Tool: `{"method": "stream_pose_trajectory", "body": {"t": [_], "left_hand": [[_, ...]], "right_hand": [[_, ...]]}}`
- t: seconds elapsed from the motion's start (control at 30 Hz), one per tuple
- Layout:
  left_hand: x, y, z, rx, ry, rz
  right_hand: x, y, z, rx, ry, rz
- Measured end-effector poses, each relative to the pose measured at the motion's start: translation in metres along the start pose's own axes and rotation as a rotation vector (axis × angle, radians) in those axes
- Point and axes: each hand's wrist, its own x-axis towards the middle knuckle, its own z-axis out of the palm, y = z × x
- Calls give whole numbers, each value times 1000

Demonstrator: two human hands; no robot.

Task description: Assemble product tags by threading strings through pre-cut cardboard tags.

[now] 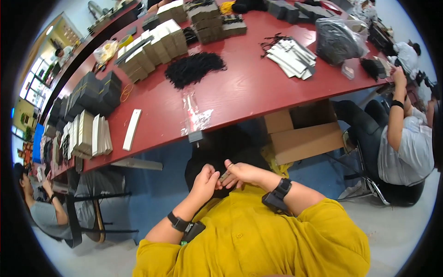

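Above my lap, just off the near edge of the red table, my two hands meet. My left hand (205, 181) is closed, its fingertips curled in toward the other hand. My right hand (244, 174) is closed too, with its thumb raised and its fingers bent against the left fingertips. Whatever lies between them is too small and covered to make out. Closest to them on the table are a clear plastic bag (194, 113) and a small dark grey piece (195, 136) at the edge. Behind the bag lies a heap of black cords (196, 69).
On the red table (240, 104) stand stacked card bundles (157, 46), dark grey blocks (94, 92), a white strip (132, 129), loose white strips (291, 57) and a bagged black bundle (339, 41). An open cardboard box (304, 143) sits below. People sit at both sides.
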Motion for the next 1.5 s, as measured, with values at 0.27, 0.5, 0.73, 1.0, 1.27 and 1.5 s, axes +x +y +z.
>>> {"method": "stream_pose_trajectory", "body": {"t": [0.27,0.5,0.73,1.0,1.27,1.5], "left_hand": [[-22,21,2,375,78,273],[-12,28,-1,-156,47,139],[-5,38,-22,-230,249,206],[-22,106,-75,213,344,541],[33,103,-184,1138,865,453],[19,104,-190,1063,1002,351]], "right_hand": [[-13,-39,26,-294,292,32],[-19,-46,30,-967,462,-137],[-33,-49,27,-791,286,-186],[-88,-151,-23,-1142,708,-662],[-84,-168,-190,-1488,1394,-738],[-64,-127,-63,-1040,1176,-982]]}}
